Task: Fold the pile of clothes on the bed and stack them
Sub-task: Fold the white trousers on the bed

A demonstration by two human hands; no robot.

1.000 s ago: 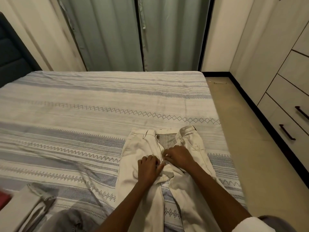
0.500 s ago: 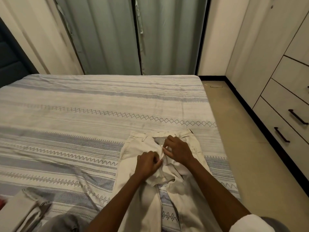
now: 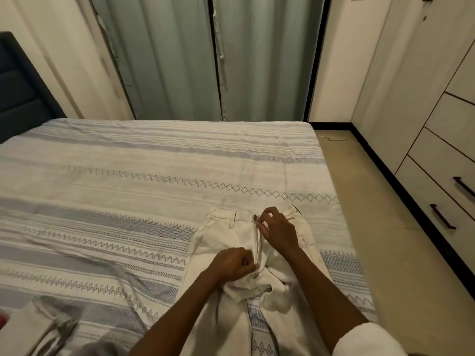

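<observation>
Nearest the camera, bottom left: a folded pale beige cloth (image 3: 23, 327) lies at the bed's near edge, with a grey garment (image 3: 100, 349) just beside it; both partly cropped.

Centre foreground: cream cotton trousers (image 3: 226, 240) lie flat on the grey-and-white striped woven bedspread (image 3: 128, 176), waistband away from the person, legs running toward the camera and off the lower frame; the crotch area is bunched.

Left hand (image 3: 235, 263): fingers curled, gripping the cloth at the base of the fly; right hand (image 3: 279, 231): fingertips pinching the fly edge just below the waistband, near the button; both touching the trousers.

Judgement: the step in hand looks like closing the fly before folding; done well, the left hand would keep the base taut while the right draws straight up, then the bunched crotch is smoothed flat so the legs align seam to seam.

Room: the trousers sit near the bed's right edge, so a fold is safer made leftward; the bedspread is open to the left and beyond the waistband.

Far: a dark padded headboard (image 3: 23, 86) at left; grey-green curtains (image 3: 210, 57) behind the bed; pale drawers with dark handles (image 3: 442, 191) at right.
</observation>
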